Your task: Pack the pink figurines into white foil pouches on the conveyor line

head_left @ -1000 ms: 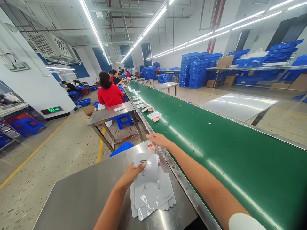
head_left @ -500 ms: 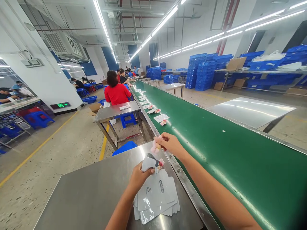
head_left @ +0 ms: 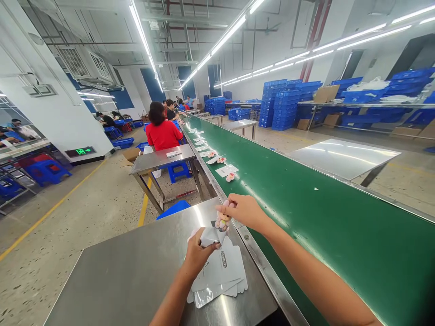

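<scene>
My left hand (head_left: 197,253) grips a white plastic pouch (head_left: 209,235), held up over a stack of similar flat pouches (head_left: 220,276) on the steel table (head_left: 129,271). My right hand (head_left: 243,210) holds a small pink figure toy (head_left: 222,219) just above the pouch's mouth, the toy touching its top edge. Both hands are near the table's far right corner, beside the green conveyor belt (head_left: 306,208).
Further up the belt lie a pink toy (head_left: 230,176) and white cards (head_left: 226,170). A person in a red shirt (head_left: 163,133) sits at the steel table ahead (head_left: 159,160). A blue stool (head_left: 173,209) stands below. Blue crates (head_left: 282,102) are stacked at the right.
My right hand picked the pink toy up from the table's far corner and brought it down toward the pouch. My left hand lifted one pouch off the stack and bunched it open.
</scene>
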The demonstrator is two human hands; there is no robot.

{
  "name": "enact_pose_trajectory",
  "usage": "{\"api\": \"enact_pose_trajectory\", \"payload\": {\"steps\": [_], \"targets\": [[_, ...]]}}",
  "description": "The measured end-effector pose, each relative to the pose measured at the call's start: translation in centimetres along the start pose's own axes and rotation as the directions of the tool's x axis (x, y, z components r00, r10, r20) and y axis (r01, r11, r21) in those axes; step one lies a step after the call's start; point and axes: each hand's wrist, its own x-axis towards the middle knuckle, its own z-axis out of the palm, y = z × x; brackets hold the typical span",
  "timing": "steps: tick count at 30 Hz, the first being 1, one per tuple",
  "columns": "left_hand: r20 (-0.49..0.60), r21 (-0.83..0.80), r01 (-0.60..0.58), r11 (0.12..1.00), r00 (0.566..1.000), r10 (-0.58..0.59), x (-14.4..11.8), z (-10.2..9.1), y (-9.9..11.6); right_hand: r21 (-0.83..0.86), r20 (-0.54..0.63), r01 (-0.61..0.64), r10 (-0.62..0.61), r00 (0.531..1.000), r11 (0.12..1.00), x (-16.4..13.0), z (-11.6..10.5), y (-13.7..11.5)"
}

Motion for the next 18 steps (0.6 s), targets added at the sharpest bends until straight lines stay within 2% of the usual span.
{"api": "enact_pose_trajectory", "payload": {"steps": [6, 8, 11, 15, 18], "targets": [[0.011, 0.047, -0.105, 0.993, 0.994, 0.105, -0.3, 0.5, 0.4, -0.054, -0.089, 0.014, -0.019, 0.996, 0.998, -2.1, -0.4, -0.6], [0.038, 0.047, -0.108, 0.993, 0.994, 0.107, -0.1, 1.0, 0.8, -0.089, -0.092, 0.087, -0.095, 0.991, 0.992, -3.0, 0.0, -1.2], [0.107, -0.018, -0.109, 0.994, 0.988, 0.11, 0.4, 1.8, 1.8, -0.242, -0.073, 0.232, -0.256, 0.964, 0.942, -4.2, 0.3, -1.6], [0.128, -0.088, -0.099, 0.991, 0.986, 0.11, 1.2, 1.9, 4.4, -0.337, 0.01, 0.43, -0.454, 0.891, 0.837, -5.1, -0.9, -1.8], [0.151, -0.033, -0.143, 0.989, 0.978, 0.146, 2.0, 1.5, 7.2, -0.319, 0.029, 0.468, -0.485, 0.874, 0.824, -5.5, -1.8, -1.8]]}}
